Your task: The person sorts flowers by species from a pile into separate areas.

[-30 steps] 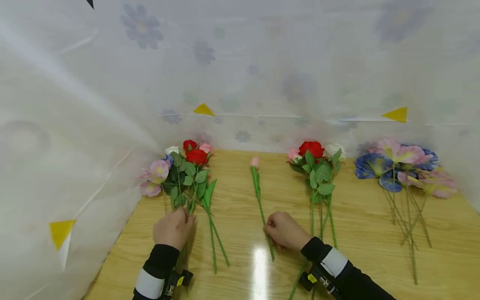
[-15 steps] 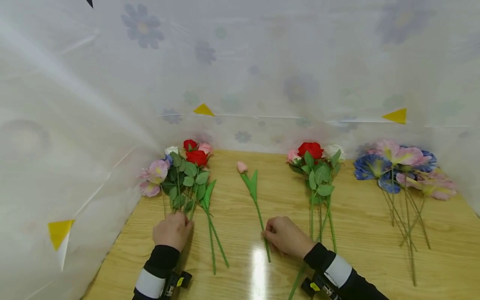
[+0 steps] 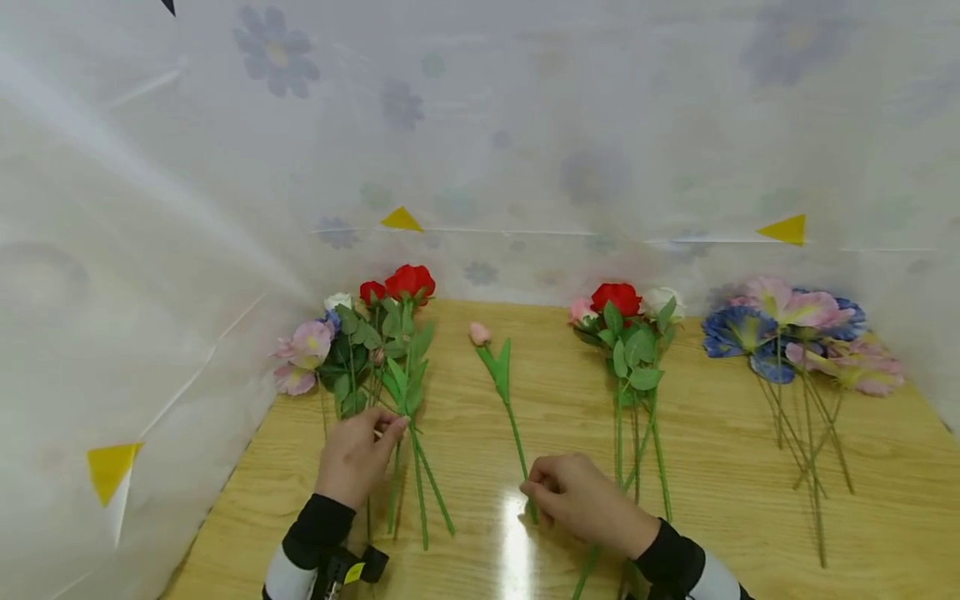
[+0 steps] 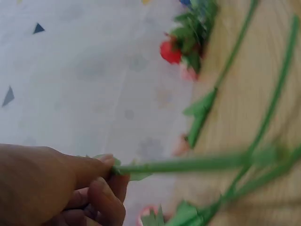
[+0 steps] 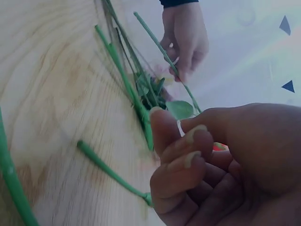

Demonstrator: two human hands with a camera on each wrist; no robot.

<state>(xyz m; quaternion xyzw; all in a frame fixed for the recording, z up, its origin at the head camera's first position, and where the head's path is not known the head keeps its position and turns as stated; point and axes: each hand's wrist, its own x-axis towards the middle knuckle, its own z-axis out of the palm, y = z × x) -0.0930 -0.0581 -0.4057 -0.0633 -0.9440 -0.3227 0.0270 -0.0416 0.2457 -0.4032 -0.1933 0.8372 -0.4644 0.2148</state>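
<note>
My left hand (image 3: 356, 454) pinches the green stem (image 4: 188, 165) of a red rose (image 3: 410, 282) between thumb and fingers. The rose is raised over the left bunch, beside two green tulip stems (image 3: 423, 492). My right hand (image 3: 588, 500) is beside the lower stem of a pink tulip (image 3: 480, 333) lying alone mid-table. In the right wrist view, the fingers (image 5: 176, 181) are loosely curled with nothing visible between them, and a green stem (image 5: 110, 169) passes behind them.
A bunch of red, pink and white roses (image 3: 617, 298) lies right of centre. Blue and pink flowers on thin stems (image 3: 780, 304) lie at the far right. Pink flowers (image 3: 311, 343) and a white one (image 3: 337, 302) lie at the left. Patterned plastic sheeting (image 3: 480, 150) rises behind the wooden table (image 3: 720, 467).
The pink tulip's head swung left and its leaves turned to show spread. My left hand moved right and lifted the red rose from the bunch. My right hand drew slightly nearer the table's front.
</note>
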